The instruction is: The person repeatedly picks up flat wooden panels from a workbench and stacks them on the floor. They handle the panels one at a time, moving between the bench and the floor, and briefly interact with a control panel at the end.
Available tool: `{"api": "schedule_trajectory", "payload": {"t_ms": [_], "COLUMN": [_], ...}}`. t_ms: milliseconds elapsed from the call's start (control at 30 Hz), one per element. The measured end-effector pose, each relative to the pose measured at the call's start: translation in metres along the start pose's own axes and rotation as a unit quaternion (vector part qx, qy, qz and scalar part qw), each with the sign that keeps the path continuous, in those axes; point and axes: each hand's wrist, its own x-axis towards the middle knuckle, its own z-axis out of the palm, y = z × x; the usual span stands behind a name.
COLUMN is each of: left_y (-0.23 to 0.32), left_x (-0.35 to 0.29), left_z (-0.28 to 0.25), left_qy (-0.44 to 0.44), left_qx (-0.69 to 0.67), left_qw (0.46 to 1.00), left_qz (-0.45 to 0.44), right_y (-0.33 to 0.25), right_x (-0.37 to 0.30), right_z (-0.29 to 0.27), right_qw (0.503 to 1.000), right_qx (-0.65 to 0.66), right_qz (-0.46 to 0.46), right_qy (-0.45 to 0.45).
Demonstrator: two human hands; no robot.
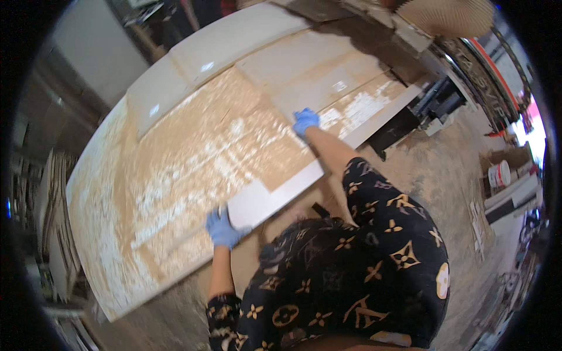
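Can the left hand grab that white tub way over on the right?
Probably not from here: the person's body and a stretch of floor lie between the left hand and the white tub.

Dusty brn flr (421, 175), bright lt (535, 136) nr R edge.
Pale panel (99, 47) upper L; stacked sheets (60, 234) along L; wht bucket (499, 174) on R.

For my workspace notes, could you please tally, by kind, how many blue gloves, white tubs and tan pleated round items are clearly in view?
Blue gloves: 2, on the left hand and right hand
White tub: 1
Tan pleated round item: 1
Total: 4
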Motion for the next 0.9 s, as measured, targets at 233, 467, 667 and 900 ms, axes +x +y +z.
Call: {"api": "schedule_trajectory", "payload": {"t_ms": [233, 467, 667, 900], "left_y": [0.022, 0.052, 0.101, 0.084], "left_x": [-0.021, 0.015, 0.081, 0.075], "left_z": [0.014, 0.015, 0.042, 0.032], "left_qy": [0.032, 0.072, 0.069, 0.033], "left_qx": [-0.023, -0.12, -0.337, -0.295], "left_qw": [0.999, 0.99, 0.939, 0.953], "left_qz": [-0.02, 0.027, -0.01, -0.062], "right_y": [-0.003, 0.01, -0.058, 0.084], "right_x": [0.035, -0.005, -0.097, -0.011], "right_z": [0.0, 0.007, 0.038, 0.032], "right_qw": [0.995, 0.96, 0.897, 0.884], "right_qx": [0.037, 0.192, 0.213, 0.466], "right_qz": [-0.079, -0.097, -0.211, -0.004], "right_qy": [-0.05, -0.178, -0.324, -0.034]}}
